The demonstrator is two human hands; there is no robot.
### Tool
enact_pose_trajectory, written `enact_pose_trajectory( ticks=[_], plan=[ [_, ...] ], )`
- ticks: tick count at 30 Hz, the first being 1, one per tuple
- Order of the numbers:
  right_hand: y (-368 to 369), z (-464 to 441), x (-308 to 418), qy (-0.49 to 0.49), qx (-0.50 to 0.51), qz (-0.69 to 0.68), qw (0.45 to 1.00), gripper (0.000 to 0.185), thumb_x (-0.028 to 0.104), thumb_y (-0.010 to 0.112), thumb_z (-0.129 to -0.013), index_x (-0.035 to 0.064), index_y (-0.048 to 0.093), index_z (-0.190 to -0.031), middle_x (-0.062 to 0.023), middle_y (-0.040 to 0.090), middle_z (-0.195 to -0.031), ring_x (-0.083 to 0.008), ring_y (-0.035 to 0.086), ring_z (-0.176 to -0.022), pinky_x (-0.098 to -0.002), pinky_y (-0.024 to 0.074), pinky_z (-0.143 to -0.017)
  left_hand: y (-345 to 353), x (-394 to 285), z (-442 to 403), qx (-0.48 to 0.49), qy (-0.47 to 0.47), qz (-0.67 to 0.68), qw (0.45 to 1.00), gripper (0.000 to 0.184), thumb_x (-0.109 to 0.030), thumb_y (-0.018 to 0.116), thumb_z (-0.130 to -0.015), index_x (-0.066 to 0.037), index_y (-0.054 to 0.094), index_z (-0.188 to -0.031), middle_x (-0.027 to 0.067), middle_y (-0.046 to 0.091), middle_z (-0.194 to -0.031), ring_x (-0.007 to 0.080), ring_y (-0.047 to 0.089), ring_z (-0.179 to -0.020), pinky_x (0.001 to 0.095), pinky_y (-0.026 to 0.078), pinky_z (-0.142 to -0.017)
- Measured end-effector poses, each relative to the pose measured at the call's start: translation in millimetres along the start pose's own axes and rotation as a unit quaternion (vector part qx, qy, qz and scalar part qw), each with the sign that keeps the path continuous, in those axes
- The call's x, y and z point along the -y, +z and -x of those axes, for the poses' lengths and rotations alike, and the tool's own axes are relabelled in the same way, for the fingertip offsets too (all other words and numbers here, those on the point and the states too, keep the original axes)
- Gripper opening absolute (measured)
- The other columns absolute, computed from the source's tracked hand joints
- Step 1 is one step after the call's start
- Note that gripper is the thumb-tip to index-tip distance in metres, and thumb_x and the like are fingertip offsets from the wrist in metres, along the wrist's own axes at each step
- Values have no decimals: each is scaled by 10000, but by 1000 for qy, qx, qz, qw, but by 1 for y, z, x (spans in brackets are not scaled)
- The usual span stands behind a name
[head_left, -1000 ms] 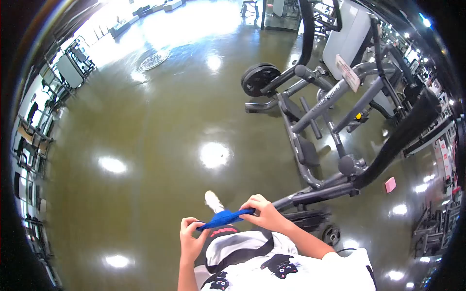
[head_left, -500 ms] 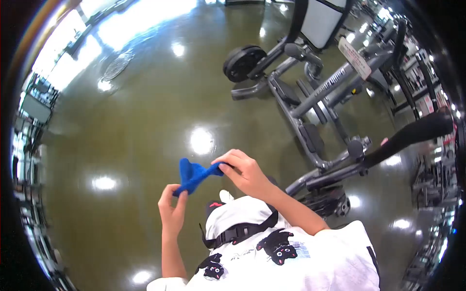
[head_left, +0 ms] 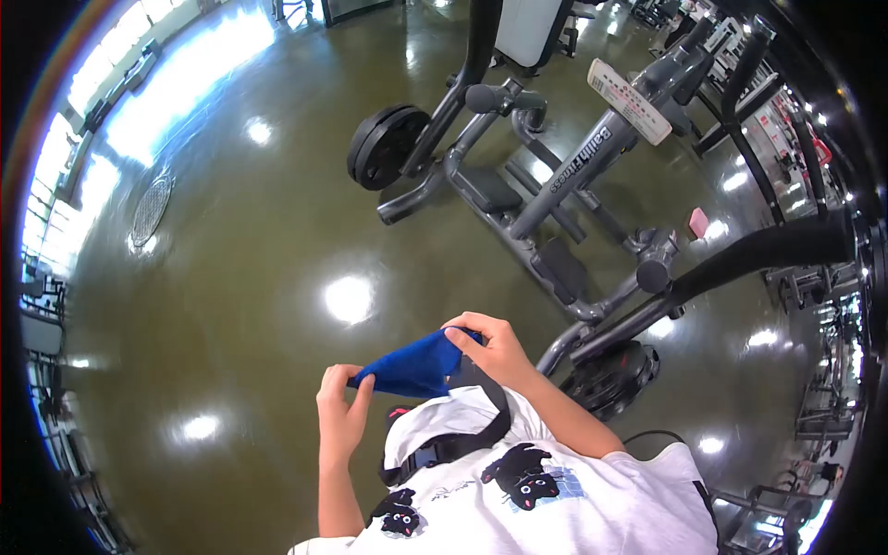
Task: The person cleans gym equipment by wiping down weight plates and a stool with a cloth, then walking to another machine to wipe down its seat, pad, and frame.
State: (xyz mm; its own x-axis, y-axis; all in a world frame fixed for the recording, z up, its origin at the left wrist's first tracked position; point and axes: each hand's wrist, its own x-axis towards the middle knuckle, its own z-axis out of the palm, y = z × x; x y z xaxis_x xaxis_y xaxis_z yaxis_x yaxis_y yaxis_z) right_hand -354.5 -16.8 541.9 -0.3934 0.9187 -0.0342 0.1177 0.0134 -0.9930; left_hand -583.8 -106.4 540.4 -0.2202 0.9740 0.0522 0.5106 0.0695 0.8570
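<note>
A blue cloth (head_left: pixel 412 367) is stretched between my two hands, above the floor and just in front of my body. My left hand (head_left: pixel 342 400) pinches its left corner between thumb and fingers. The upper right corner is gripped by my right hand (head_left: pixel 490 350), thumb on the near side. From there the cloth hangs down in a loose triangular fold, close to my white shirt (head_left: pixel 592 499) and the black strap with a buckle (head_left: pixel 435 453) across it.
A grey weight machine (head_left: pixel 564 185) with padded parts stands at the right, with black weight plates (head_left: pixel 388 146) at its far end and more plates (head_left: pixel 610 379) near me. A pink block (head_left: pixel 697 222) lies beyond it. An oval floor cover (head_left: pixel 153 211) is at the left.
The cloth, twisted and bunched before, is now spread wider between my hands. My view has shifted, so the machine appears further left and the pink block shows clearly.
</note>
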Motion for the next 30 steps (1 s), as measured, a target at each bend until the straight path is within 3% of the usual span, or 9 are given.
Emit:
enact_pose_trajectory(
  ticks=[3, 5, 6, 10, 12, 15, 21, 25, 30],
  plan=[
    [-25, -41, -2, 43, 9, -22, 999, 233, 224, 601, -923, -4, 651, -938, -3, 595, -719, -59, 540, -667, -217, 434, -622, 10, -14, -48, 13, -21, 26, 999, 131, -67, 619, -869, 29, 536, -836, 22, 495, -720, 98, 452, -701, 254, 387, -642],
    [-40, -66, -1, -17, -22, -30, 999, 241, 228, 596, -929, -6, 652, -943, 1, 606, -747, -25, 524, -691, -200, 426, -626, 17, -20, -72, 25, -72, 152, 985, 144, -77, 630, -870, 20, 537, -817, 10, 496, -703, 80, 452, -673, 232, 383, -626],
    [-50, -77, 3, 24, -7, -89, 996, 251, 223, 593, -931, -22, 648, -939, 16, 613, -775, -13, 515, -715, -194, 422, -639, 22, -26, -84, 28, -69, 197, 978, 143, -91, 620, -891, 5, 533, -828, -28, 478, -733, 49, 419, -699, 209, 360, -620],
    [-96, -112, 16, 12, -22, -88, 996, 245, 217, 594, -930, -22, 650, -917, 36, 602, -767, -17, 517, -712, -190, 413, -624, 49, -41, -134, 37, -64, 243, 967, 123, -78, 624, -883, 13, 544, -857, -4, 503, -745, 71, 451, -712, 227, 383, -635],
    [-112, -120, 12, 65, -47, -110, 991, 197, 184, 620, -914, -7, 666, -927, 25, 615, -782, -19, 521, -682, -177, 420, -614, 62, -53, -152, 18, -12, 110, 994, 105, -58, 631, -857, 20, 564, -881, 55, 538, -763, 137, 505, -708, 254, 412, -660],
    [-126, -136, -4, 88, -80, -163, 979, 191, 202, 651, -894, 13, 670, -905, 33, 609, -768, -18, 513, -670, -173, 410, -606, 63, -76, -181, 36, 55, 43, 997, 109, -48, 635, -834, 21, 582, -899, 105, 552, -801, 204, 535, -719, 280, 431, -685],
    [-120, -150, 5, 68, -101, -129, 984, 197, 226, 682, -873, 31, 669, -890, 44, 602, -760, -18, 523, -687, -179, 414, -607, 72, -64, -226, 65, 83, 10, 994, 115, -56, 635, -834, 25, 583, -898, 104, 546, -802, 213, 534, -725, 297, 430, -678],
    [-114, -157, 1, 44, -176, -94, 979, 235, 257, 689, -866, 23, 681, -879, 35, 616, -740, -25, 533, -677, -197, 427, -606, 68, -60, -254, 168, 62, 7, 984, 164, -81, 675, -809, 22, 587, -903, 99, 548, -800, 208, 531, -715, 303, 432, -673],
    [-102, -159, -6, 40, -246, -85, 965, 191, 202, 654, -894, 15, 675, -927, 7, 641, -796, -42, 566, -701, -211, 458, -624, 67, -48, -301, 278, 151, -30, 948, 184, -84, 703, -780, 36, 594, -866, 122, 584, -764, 220, 555, -695, 315, 444, -665]
  ],
)
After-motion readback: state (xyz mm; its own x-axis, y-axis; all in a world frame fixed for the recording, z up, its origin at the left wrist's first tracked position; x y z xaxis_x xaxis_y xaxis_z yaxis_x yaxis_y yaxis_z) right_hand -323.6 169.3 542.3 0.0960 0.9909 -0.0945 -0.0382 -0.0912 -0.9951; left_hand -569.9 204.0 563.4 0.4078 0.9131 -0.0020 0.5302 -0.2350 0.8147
